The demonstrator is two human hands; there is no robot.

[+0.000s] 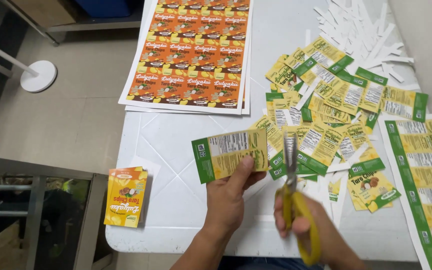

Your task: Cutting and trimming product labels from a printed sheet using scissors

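Left hand (228, 197) pinches a yellow-green label (230, 154) above the white tabletop (168, 145). Right hand (303, 225) grips yellow-handled scissors (292, 187), blades upright just beside the label's right edge. Cut labels (336, 105) lie scattered beyond.

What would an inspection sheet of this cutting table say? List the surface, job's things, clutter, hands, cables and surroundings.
Surface: white table, partly covered.
Job's things: yellow-green label held in left hand; yellow-handled scissors in right hand, blades closed.
Clutter: pile of cut labels, white paper strips, orange printed sheets, uncut strip, small yellow stack.
Cables: nothing seen.
Surroundings: tiled floor, white stand base.
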